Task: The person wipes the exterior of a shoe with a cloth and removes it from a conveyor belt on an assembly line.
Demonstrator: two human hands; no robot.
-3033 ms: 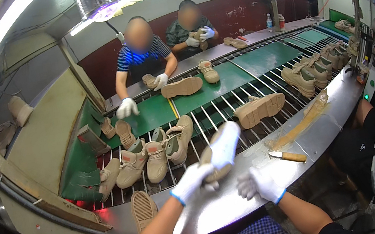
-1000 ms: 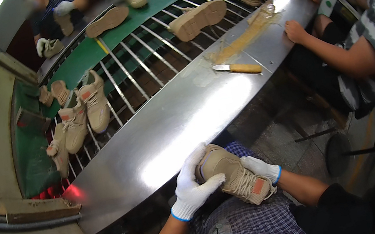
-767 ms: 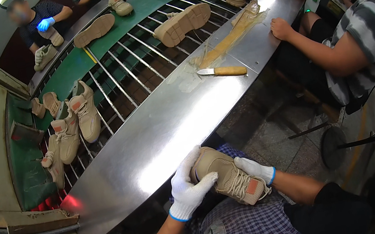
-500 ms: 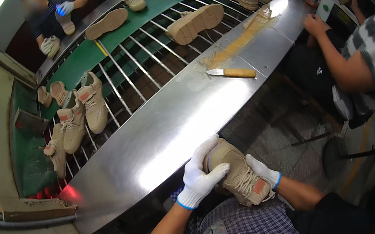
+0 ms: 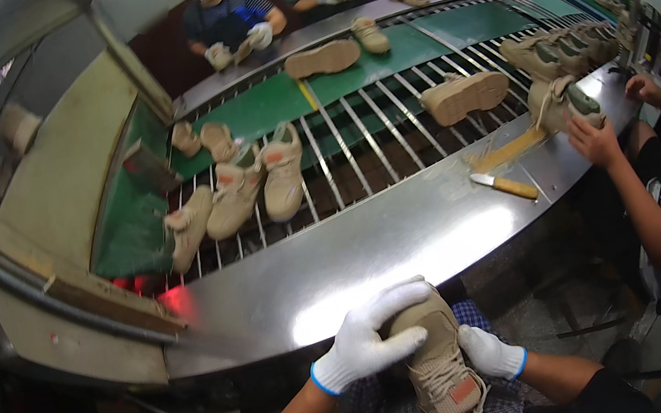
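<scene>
A beige lace-up shoe (image 5: 439,357) rests over my lap at the metal counter's near edge, toe pointing away, with an orange patch on its tongue. My left hand (image 5: 374,337), in a white glove with a blue cuff, wraps over the toe and the left side. On the shoe's right side lies my right hand (image 5: 490,351), gloved alike, its fingers closed against the upper and partly hidden. Beyond them a short knife (image 5: 505,185) with a yellow wooden handle lies on the counter (image 5: 390,244).
Past the counter runs a roller conveyor (image 5: 356,153) with green panels. Several beige shoes stand at its left, like this shoe (image 5: 283,171); one lies on its side (image 5: 466,97). At right, a co-worker's hand (image 5: 593,140) holds another shoe (image 5: 562,105). Two people work across the conveyor.
My view has swung up and left, showing more of the far side. The co-worker at right now holds a shoe over the counter. Both my hands keep their hold.
</scene>
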